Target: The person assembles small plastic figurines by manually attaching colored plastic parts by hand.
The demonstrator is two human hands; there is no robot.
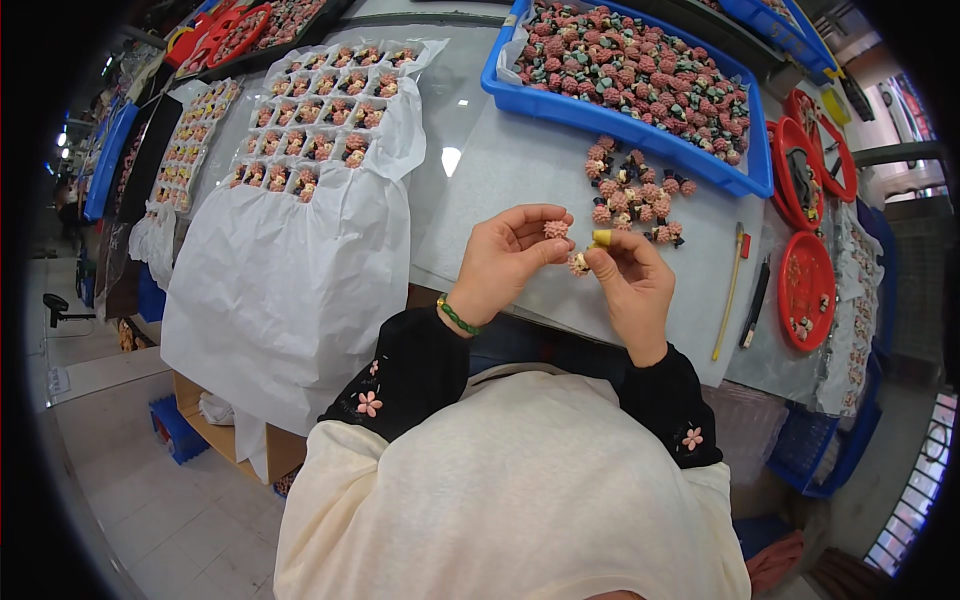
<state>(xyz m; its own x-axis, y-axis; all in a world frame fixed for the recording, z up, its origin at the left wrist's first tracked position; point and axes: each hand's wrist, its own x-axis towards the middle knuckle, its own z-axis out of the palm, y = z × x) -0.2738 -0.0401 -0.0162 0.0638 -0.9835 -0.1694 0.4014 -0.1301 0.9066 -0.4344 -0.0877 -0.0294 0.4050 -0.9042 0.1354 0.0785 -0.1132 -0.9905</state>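
While the fingers [538,222] of the left hand [505,258] curl in and pinch a small pink bumpy flower-shaped bead [556,229] at their tips, the right hand [632,285] pinches a second, paler flower piece [578,264] between thumb and forefinger, the forefinger wearing a yellow rubber fingertip cover [601,238], likely for grip or protection. Both pieces are held close together above the near edge of the pale grey desk [500,170], raised toward the eyes, so that small detail can be judged. Just beyond the hands lies a loose heap of pink and dark flower beads [634,190], within easy reach. Behind it stands a blue plastic crate [620,125] filled with the same pink and green pieces, seemingly the bulk supply. To the left, a white sheet of thin paper [290,270] drapes over the desk edge under a white moulded tray with rows of cells [315,115], each filled cell keeping its flowers apart. To the right lie a yellow stick [728,295], a dark pen [755,303] and round red plastic dishes [806,290].
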